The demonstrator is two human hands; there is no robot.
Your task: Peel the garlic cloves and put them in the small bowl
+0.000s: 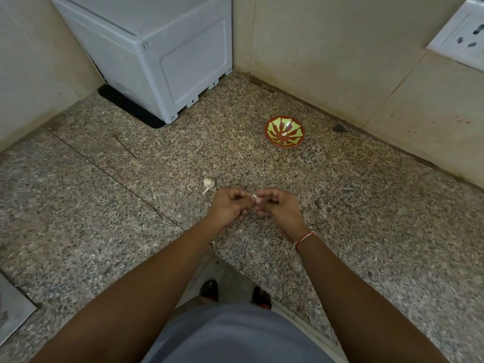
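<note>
**Both hands pinch one clove over the surface**

One small bowl (284,131) sits right of centre in the upper half of the frame, near the wall. It is red-brown with yellow-green petal shapes fanning out from its middle. Nothing shows inside it apart from the painted pattern.

One clove (254,197) is held at the centre of the frame, between the fingertips of both hands. It is small and pale, whitish, and only its top shows above the fingers; whether any skin is off it cannot be told.

The left hand (229,205) has its fingers curled and pinches the clove from the left. The right hand (277,206) is curled the same way and pinches it from the right. The two hands touch at the fingertips, just above the surface (104,205), which is speckled grey-brown stone.

One garlic bulb (208,183) lies on the surface just up and left of the left hand, apart from it. It is white and rounded, with a thin stem pointing down-left.

A red and white thread (303,238) circles the right wrist. One white box-shaped appliance (157,61) stands on a black mat in the upper left. One wall socket (463,35) is at the upper right corner.
</note>
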